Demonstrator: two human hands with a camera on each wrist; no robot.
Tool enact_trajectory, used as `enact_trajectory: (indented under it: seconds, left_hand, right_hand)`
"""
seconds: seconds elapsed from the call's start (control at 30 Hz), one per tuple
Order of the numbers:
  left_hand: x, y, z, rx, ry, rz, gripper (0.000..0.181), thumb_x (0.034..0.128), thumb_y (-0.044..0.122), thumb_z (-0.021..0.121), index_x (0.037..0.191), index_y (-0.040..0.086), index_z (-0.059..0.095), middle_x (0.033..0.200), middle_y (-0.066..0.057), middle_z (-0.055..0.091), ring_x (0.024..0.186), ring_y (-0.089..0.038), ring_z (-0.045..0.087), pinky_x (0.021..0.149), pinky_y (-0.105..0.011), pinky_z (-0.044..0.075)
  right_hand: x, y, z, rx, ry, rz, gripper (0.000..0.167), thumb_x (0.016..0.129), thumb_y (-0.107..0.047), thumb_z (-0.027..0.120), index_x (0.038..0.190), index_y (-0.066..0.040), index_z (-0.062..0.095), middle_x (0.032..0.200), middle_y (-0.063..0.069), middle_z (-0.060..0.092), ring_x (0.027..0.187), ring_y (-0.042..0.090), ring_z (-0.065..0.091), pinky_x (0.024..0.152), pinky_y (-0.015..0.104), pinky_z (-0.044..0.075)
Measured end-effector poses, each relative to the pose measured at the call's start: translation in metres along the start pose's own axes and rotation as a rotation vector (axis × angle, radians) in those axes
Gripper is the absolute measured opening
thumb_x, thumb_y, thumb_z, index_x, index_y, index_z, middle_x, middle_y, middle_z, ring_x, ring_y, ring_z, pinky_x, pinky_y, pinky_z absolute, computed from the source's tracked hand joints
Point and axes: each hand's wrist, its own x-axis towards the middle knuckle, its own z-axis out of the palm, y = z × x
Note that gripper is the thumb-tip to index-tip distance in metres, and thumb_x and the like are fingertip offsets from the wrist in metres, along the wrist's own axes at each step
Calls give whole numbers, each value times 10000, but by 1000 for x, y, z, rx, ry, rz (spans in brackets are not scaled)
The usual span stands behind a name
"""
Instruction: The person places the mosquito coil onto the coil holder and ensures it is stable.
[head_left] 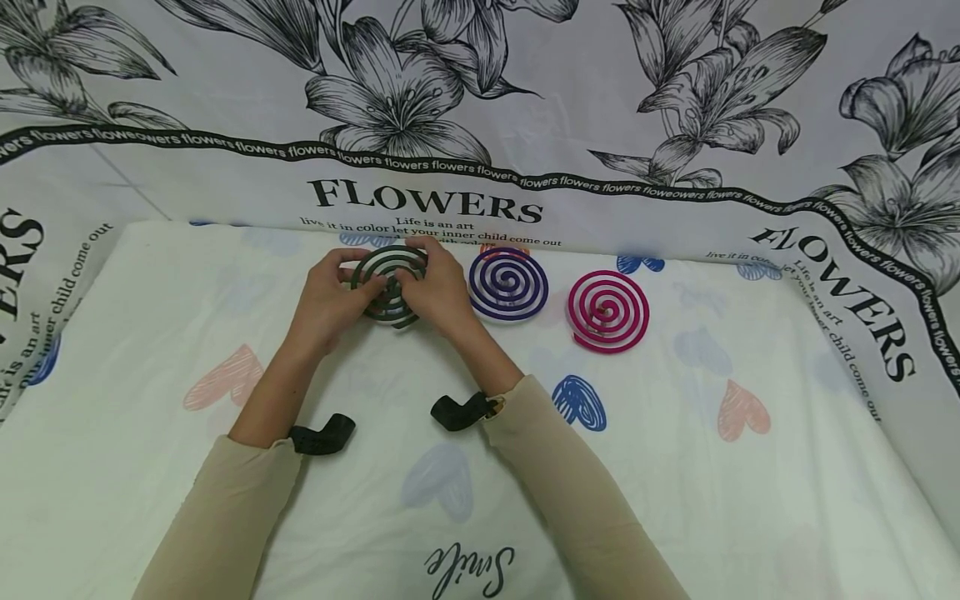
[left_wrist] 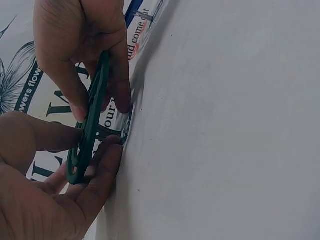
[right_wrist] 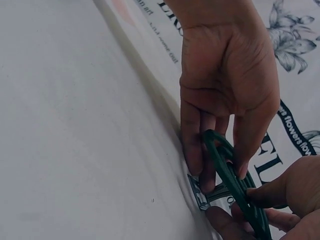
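Observation:
Both hands hold a dark green spiral mosquito coil (head_left: 389, 250) by its two sides, near the far edge of the bedding. My left hand (head_left: 330, 296) pinches its left side, thumb on top and fingers beneath. From the right, my right hand (head_left: 438, 287) grips it, the thumb near the centre. Under the coil, both wrist views show part of a small metal stand (right_wrist: 200, 195), partly covered by fingers. The coil (left_wrist: 90, 135) appears nearly edge-on in the left wrist view. Beside the right hand lies a purple coil (head_left: 508, 284), and farther right a pink coil (head_left: 608, 312).
The coils are on a white sheet (head_left: 360, 517) printed with hearts. Behind it rises a flower-print cloth (head_left: 570, 108) with lettering, its folds bordering the sheet's far and side edges. A black wrist device (head_left: 324, 435) sits at the left sleeve, another (head_left: 459, 412) at the right.

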Motion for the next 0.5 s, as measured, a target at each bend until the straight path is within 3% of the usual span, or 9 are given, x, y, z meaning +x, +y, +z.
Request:
enact_trajectory:
  seconds: [0.5]
  left_hand:
    - [0, 0, -1, -55, -21, -38, 578, 1026, 174, 673, 1541, 27, 455, 1246, -255, 652, 718, -53, 670, 665, -154, 588]
  right_hand:
    - [0, 1, -1, 23, -11, 8, 476, 1010, -134, 704, 1472, -143, 588, 1505, 107, 626, 1393, 256, 602, 1191, 412, 488]
